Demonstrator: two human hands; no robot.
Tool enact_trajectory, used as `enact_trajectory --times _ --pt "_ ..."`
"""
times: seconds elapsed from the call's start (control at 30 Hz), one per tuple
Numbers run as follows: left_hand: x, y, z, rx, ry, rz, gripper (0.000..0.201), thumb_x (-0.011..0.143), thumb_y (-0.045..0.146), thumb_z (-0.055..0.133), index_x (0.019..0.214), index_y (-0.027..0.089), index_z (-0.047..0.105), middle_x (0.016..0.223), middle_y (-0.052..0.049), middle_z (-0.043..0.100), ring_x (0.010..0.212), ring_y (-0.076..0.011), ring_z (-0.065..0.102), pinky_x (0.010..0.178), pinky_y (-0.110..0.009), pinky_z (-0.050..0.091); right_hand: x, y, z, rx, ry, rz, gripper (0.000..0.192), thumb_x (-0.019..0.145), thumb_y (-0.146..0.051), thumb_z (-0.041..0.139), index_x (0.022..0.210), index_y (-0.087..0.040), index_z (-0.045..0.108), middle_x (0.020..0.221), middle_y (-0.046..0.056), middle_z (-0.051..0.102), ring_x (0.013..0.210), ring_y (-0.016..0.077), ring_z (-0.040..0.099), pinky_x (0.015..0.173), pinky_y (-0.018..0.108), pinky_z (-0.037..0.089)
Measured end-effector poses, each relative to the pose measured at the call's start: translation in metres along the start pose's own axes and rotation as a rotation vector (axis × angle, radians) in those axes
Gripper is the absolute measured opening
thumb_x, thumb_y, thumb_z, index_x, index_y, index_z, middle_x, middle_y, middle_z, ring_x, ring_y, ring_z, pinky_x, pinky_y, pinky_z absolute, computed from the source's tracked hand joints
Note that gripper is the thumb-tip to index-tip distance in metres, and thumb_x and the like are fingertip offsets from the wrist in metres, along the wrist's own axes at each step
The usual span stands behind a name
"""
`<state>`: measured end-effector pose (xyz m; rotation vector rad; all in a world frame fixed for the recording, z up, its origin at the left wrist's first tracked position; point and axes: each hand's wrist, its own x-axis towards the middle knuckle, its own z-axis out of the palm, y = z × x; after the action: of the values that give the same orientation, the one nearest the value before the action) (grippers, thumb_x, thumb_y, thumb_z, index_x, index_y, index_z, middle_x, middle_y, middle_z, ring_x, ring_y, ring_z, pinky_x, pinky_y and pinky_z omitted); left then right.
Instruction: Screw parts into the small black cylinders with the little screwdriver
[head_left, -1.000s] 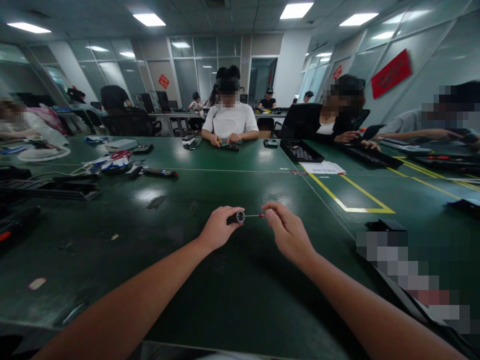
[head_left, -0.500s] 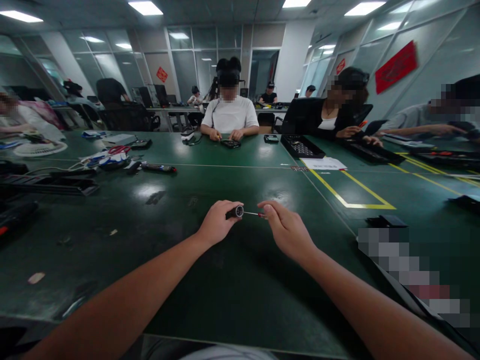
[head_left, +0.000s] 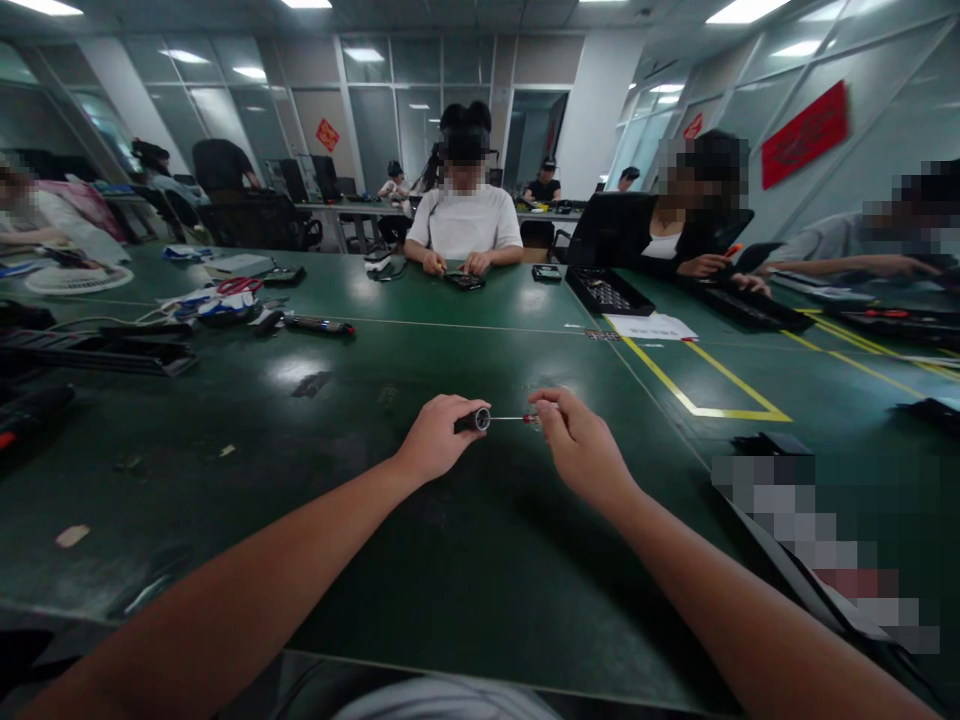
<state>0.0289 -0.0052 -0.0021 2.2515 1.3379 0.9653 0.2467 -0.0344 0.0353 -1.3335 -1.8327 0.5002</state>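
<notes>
My left hand (head_left: 437, 437) is closed around a black cylindrical part (head_left: 474, 420) with a round, silvery end facing me. Its kind is not clear. From the right, my right hand (head_left: 574, 430) grips a small screwdriver (head_left: 529, 418) with a thin metal shaft and a red, partly clear handle. The shaft lies level and its tip meets the side of the cylinder, though I cannot tell whether it sits in a screw. My right fingers hide most of the handle. Both hands are above the green table (head_left: 450, 560).
On the left lie a marker-like tool (head_left: 319, 327), red-handled scissors (head_left: 238, 286), cables and black trays (head_left: 97, 350). A person (head_left: 465, 220) works opposite. To the right are a black tray (head_left: 609, 292), a white paper (head_left: 651, 328), yellow tape (head_left: 739, 412) and a black piece (head_left: 772, 443).
My right hand and the screwdriver have shifted slightly right and up, and the shaft now lies more level. The left hand keeps its hold on the cylinder. The view has tilted a little.
</notes>
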Motion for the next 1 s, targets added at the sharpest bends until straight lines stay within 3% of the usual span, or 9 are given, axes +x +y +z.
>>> enact_trajectory --times 0.07,0.17,0.3,0.47,0.57,0.73,0.9,1.0 --pt "0.0000 0.0013 0.0004 -0.001 -0.004 -0.006 0.033 0.086 0.021 0.073 0.118 0.025 0.069 0.110 -0.004 0.072 0.103 -0.0246 0.061 0.094 -0.043 0.046 -0.0005 -0.0005 0.0004 0.014 0.011 -0.015 0.025 0.098 -0.038 0.047 0.110 -0.021 0.060 0.083 0.004 0.071 0.070 0.0200 0.065 0.063 0.032 0.046" --pt "0.0004 0.0017 -0.0006 0.001 0.013 -0.023 0.034 0.084 0.020 0.073 0.118 0.025 0.070 0.109 -0.004 0.072 0.102 -0.0245 0.061 0.094 -0.042 0.047 -0.0014 -0.0021 0.0010 -0.007 -0.015 -0.043 0.021 0.097 -0.037 0.050 0.102 -0.021 0.062 0.085 0.004 0.071 0.074 0.0205 0.065 0.066 0.032 0.047" --pt "0.0006 -0.0001 -0.0019 0.004 0.029 -0.022 0.033 0.085 0.020 0.072 0.118 0.026 0.070 0.111 -0.004 0.072 0.104 -0.0247 0.061 0.096 -0.043 0.047 -0.0012 -0.0019 0.0011 -0.035 -0.036 -0.032 0.038 0.102 -0.043 0.037 0.094 -0.023 0.068 0.082 0.004 0.073 0.076 0.0220 0.068 0.066 0.033 0.047" --pt "0.0001 -0.0033 -0.0002 -0.002 0.013 -0.024 0.033 0.086 0.022 0.071 0.119 0.026 0.069 0.112 -0.004 0.071 0.105 -0.0252 0.061 0.095 -0.044 0.047 -0.0011 -0.0002 0.0030 -0.025 -0.007 -0.041 0.034 0.097 -0.036 0.047 0.123 -0.020 0.061 0.088 0.006 0.073 0.076 0.0231 0.069 0.070 0.036 0.050" --pt "0.0001 -0.0045 -0.0002 -0.010 0.019 -0.031 0.034 0.086 0.022 0.071 0.120 0.026 0.068 0.112 -0.004 0.071 0.105 -0.0251 0.061 0.094 -0.043 0.047 -0.0014 -0.0001 0.0038 0.016 -0.013 -0.070 0.033 0.095 -0.034 0.052 0.122 -0.019 0.059 0.096 0.008 0.073 0.086 0.0240 0.070 0.077 0.038 0.052" --pt "-0.0001 -0.0052 -0.0007 -0.009 0.022 -0.038 0.035 0.086 0.021 0.072 0.120 0.026 0.068 0.112 -0.004 0.071 0.105 -0.0242 0.060 0.095 -0.042 0.046 0.0002 -0.0001 0.0021 -0.040 -0.057 0.010 0.038 0.101 -0.044 0.038 0.103 -0.022 0.068 0.084 0.006 0.072 0.076 0.0230 0.068 0.069 0.036 0.048" --pt "-0.0010 -0.0063 0.0003 -0.011 -0.002 -0.013 0.034 0.087 0.023 0.071 0.121 0.027 0.068 0.111 -0.003 0.071 0.105 -0.0240 0.060 0.092 -0.042 0.046 -0.0006 0.0004 0.0022 0.003 -0.034 -0.009 0.031 0.098 -0.036 0.045 0.122 -0.019 0.056 0.081 0.003 0.068 0.067 0.0203 0.062 0.064 0.033 0.045" --pt "-0.0008 -0.0056 -0.0003 -0.001 0.003 -0.024 0.035 0.086 0.022 0.072 0.121 0.026 0.068 0.110 -0.003 0.071 0.104 -0.0244 0.060 0.092 -0.042 0.046 -0.0030 -0.0013 0.0022 0.046 -0.031 -0.037 0.025 0.096 -0.035 0.048 0.115 -0.020 0.055 0.082 0.002 0.065 0.070 0.0195 0.061 0.064 0.032 0.045"
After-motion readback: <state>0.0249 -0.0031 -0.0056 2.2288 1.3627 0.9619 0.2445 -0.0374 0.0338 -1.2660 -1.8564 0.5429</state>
